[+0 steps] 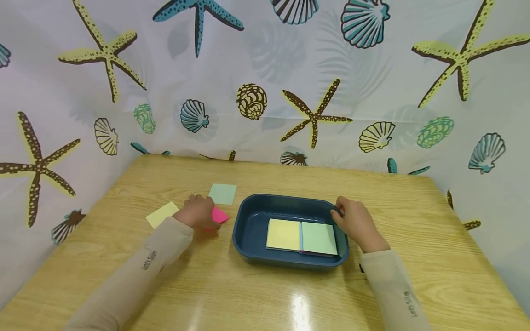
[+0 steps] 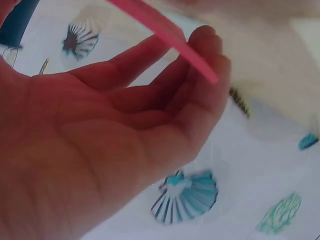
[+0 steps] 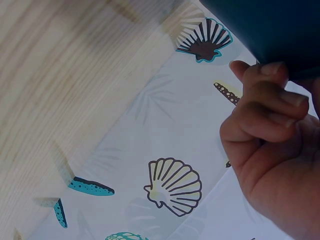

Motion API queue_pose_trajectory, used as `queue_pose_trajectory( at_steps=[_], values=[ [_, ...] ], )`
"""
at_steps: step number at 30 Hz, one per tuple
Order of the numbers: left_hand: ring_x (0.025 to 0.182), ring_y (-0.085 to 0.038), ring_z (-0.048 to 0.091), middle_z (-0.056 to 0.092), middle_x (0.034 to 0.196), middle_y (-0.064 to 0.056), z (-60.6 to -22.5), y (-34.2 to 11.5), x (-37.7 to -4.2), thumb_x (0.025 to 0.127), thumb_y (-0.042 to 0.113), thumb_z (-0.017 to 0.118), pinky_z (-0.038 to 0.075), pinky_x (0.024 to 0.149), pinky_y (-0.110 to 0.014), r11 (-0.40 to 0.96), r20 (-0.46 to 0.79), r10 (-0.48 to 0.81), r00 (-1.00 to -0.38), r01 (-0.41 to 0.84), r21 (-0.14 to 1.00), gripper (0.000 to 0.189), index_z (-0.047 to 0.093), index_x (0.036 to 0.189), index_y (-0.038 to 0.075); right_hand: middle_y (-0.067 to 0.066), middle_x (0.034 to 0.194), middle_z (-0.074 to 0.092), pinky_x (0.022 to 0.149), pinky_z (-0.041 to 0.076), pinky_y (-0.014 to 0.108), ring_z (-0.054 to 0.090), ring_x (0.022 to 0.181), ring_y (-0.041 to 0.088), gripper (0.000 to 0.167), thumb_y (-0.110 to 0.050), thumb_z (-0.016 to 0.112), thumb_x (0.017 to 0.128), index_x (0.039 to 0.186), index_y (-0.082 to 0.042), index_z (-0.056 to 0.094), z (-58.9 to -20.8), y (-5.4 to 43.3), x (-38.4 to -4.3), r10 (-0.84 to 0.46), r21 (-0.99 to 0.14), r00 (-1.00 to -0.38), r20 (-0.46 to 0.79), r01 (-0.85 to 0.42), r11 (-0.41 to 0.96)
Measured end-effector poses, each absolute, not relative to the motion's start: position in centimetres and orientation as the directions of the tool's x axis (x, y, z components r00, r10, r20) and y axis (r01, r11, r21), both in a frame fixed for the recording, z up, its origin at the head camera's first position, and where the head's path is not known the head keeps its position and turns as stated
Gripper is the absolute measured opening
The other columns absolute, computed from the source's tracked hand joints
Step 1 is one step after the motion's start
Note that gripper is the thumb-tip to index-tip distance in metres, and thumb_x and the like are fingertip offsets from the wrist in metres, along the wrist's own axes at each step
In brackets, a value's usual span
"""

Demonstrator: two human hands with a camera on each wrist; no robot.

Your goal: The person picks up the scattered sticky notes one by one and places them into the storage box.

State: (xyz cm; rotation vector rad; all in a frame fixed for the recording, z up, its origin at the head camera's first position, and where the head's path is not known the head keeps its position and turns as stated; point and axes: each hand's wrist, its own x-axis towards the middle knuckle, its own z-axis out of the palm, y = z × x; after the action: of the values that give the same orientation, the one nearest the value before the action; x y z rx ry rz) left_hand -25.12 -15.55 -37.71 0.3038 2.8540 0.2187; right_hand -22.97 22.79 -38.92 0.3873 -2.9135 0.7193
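My left hand [image 1: 197,212] holds a pink sticky note pad [image 1: 218,215] low over the table, left of a dark blue plastic tray [image 1: 252,230]. In the left wrist view the pink pad [image 2: 172,41] appears edge-on against the curled fingers [image 2: 207,95]; the thumb's contact is out of sight. At the tray's right end, my right hand [image 1: 357,224] grips the rim, fingers bent under it in the right wrist view. Inside the tray a yellow sticky note pad [image 1: 283,234] and a light green one [image 1: 319,238] lie side by side, with other coloured edges under them.
On the wooden table [image 1: 198,289], a yellow sticky note [image 1: 160,215] lies left of my left hand and a pale green one [image 1: 222,194] behind it. A white curtain [image 1: 256,50] printed with shells and starfish stands along the back and both sides.
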Motion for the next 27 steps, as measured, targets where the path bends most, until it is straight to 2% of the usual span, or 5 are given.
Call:
queue_pose_trajectory(
  at_steps=[6, 12, 16, 20, 27],
  values=[
    [0.084, -0.036, 0.051, 0.055, 0.086, -0.019, -34.0, -15.0, -24.5, 0.074, 0.030, 0.076, 0.042, 0.076, -0.047, 0.936, -0.028, 0.311, -0.950, 0.301, 0.182, 0.053, 0.054, 0.100, -0.010, 0.002, 0.057, 0.041, 0.048, 0.032, 0.029, 0.039, 0.050, 0.015, 0.013, -0.005, 0.063, 0.090, 0.083, -0.001, 0.054, -39.1, 22.7, -23.2, -0.215, -0.435, -0.961, 0.175, -0.272, 0.858],
    [0.096, -0.035, 0.054, 0.061, 0.107, -0.020, -31.4, -11.4, -24.0, 0.076, 0.027, 0.073, 0.044, 0.087, -0.046, 0.832, 0.161, 0.490, -0.857, 0.515, 0.207, 0.065, 0.051, 0.124, -0.010, 0.003, 0.058, 0.042, 0.048, 0.033, 0.029, 0.040, 0.051, 0.016, 0.012, -0.006, 0.063, 0.091, 0.084, -0.001, 0.054, -39.1, 22.9, -23.1, -0.211, -0.432, -0.962, 0.172, -0.266, 0.862],
    [0.102, -0.031, 0.052, 0.059, 0.117, -0.016, -31.4, -8.1, -24.1, 0.078, 0.032, 0.073, 0.046, 0.087, -0.040, 0.758, 0.085, 0.625, -0.776, 0.630, 0.169, 0.072, 0.048, 0.132, -0.007, 0.003, 0.059, 0.042, 0.048, 0.033, 0.029, 0.040, 0.051, 0.016, 0.012, -0.006, 0.063, 0.090, 0.084, -0.001, 0.054, -39.1, 22.9, -23.1, -0.208, -0.434, -0.962, 0.175, -0.265, 0.861],
    [0.093, -0.023, 0.052, 0.060, 0.105, -0.009, -32.4, -5.3, -24.4, 0.078, 0.034, 0.073, 0.046, 0.079, -0.034, 0.697, -0.078, 0.716, -0.693, 0.707, 0.119, 0.065, 0.052, 0.127, -0.002, 0.003, 0.058, 0.041, 0.049, 0.033, 0.029, 0.040, 0.051, 0.016, 0.013, -0.006, 0.064, 0.090, 0.083, -0.002, 0.054, -39.1, 22.8, -23.1, -0.205, -0.437, -0.963, 0.175, -0.262, 0.860],
    [0.091, -0.016, 0.051, 0.058, 0.102, -0.004, -34.6, -2.3, -25.1, 0.081, 0.039, 0.072, 0.046, 0.076, -0.028, 0.667, -0.324, 0.711, -0.624, 0.744, 0.032, 0.057, 0.057, 0.122, 0.003, 0.004, 0.060, 0.042, 0.049, 0.033, 0.029, 0.041, 0.053, 0.017, 0.012, -0.007, 0.063, 0.091, 0.085, -0.001, 0.054, -39.0, 22.8, -23.1, -0.200, -0.435, -0.967, 0.158, -0.250, 0.865]
  ],
)
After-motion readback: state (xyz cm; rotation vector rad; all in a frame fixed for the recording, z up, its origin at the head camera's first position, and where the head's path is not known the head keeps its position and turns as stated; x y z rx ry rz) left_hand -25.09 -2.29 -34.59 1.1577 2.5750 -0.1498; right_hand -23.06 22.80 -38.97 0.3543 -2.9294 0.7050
